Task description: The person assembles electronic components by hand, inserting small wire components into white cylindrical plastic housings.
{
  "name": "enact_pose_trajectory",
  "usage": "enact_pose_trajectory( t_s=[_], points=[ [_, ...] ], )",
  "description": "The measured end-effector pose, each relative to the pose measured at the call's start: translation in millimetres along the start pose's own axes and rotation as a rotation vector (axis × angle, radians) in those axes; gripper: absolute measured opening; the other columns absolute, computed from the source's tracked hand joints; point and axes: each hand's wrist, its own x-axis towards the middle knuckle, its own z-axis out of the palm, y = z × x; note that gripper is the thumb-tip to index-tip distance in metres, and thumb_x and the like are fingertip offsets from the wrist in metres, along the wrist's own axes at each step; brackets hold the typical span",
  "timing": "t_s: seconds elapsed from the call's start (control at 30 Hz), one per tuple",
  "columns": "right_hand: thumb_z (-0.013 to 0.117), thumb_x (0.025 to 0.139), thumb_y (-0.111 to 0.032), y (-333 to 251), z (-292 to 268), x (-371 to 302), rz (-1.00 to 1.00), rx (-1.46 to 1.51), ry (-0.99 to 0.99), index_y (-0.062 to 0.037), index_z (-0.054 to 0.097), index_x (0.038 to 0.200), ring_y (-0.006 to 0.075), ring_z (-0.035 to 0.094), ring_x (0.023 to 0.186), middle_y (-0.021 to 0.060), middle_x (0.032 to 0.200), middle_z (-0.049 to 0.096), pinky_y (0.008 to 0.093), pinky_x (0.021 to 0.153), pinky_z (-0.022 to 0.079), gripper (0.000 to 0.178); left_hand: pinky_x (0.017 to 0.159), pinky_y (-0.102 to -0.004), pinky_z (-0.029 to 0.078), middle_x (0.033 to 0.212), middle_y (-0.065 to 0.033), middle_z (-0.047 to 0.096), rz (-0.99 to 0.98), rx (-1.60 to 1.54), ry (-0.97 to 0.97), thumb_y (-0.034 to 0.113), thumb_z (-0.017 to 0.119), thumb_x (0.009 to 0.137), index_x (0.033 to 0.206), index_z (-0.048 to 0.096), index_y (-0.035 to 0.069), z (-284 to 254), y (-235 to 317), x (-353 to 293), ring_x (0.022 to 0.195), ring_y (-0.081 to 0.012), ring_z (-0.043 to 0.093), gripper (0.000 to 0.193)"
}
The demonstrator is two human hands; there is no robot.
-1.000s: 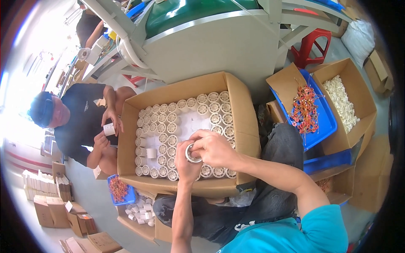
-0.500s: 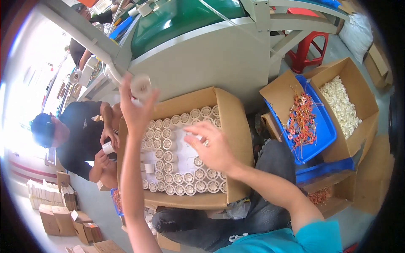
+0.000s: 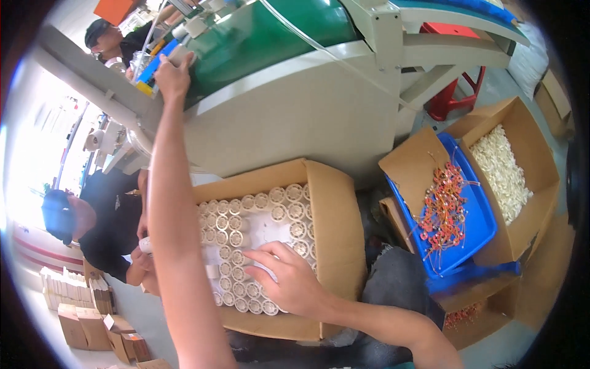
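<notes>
My left hand [image 3: 173,79] is stretched far forward to the green conveyor belt [image 3: 276,34]. Its fingers are closed around a short white plastic cylinder [image 3: 180,55] at the belt's left end. My right hand [image 3: 287,280] hovers low over an open cardboard box [image 3: 335,246], thumb and index finger apart beside the upright white cylinders [image 3: 236,238]. Those cylinders, with slotted round ends, stand in rows, and a pale sheet [image 3: 264,229] shows between them. My left forearm hides the box's left side.
Right of the box, a blue tray [image 3: 485,224] holds red-and-orange wired parts, next to a carton [image 3: 541,166] of small white pieces. A seated co-worker [image 3: 107,215] holds a white cylinder at left; another person [image 3: 110,38] is beyond the belt. The grey conveyor frame [image 3: 295,111] stands ahead.
My left hand has carried the white cylinder forward from above the box to the belt. My right hand has moved down and slightly left over the cylinders. The view has shifted.
</notes>
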Motion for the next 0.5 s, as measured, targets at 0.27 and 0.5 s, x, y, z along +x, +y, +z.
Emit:
enact_pose_trajectory(
  t_s=[0.27, 0.5],
  points=[
    [0.063, 0.092, -0.012, 2, -27, 24, 0.045, 0.210, 0.283, -0.0020, 0.066, 0.114, 0.0189, 0.063, 0.082, 0.0104, 0.097, 0.064, 0.0297, 0.070, 0.050, 0.024, 0.099, -0.0453, 0.039, 0.120, -0.0159, 0.059, 0.704, -0.228, 0.283, 0.013, 0.076, 0.079, 0.122, 0.056, 0.004, -83, 33, -169, 0.112, -0.0358, 0.054, 0.048],
    [0.061, 0.096, -0.017, 9, -24, 24, 0.239, 0.485, 0.302, 0.0007, 0.067, 0.114, 0.0051, 0.054, 0.077, 0.0039, 0.093, 0.065, 0.0208, 0.062, 0.045, 0.026, 0.087, -0.0401, 0.046, 0.110, -0.0155, 0.063, 0.283, -0.147, -0.440, 0.012, 0.069, 0.083, 0.111, 0.060, 0.002, -80, -137, -407, 0.102, -0.0340, 0.059, 0.031]
  ],
)
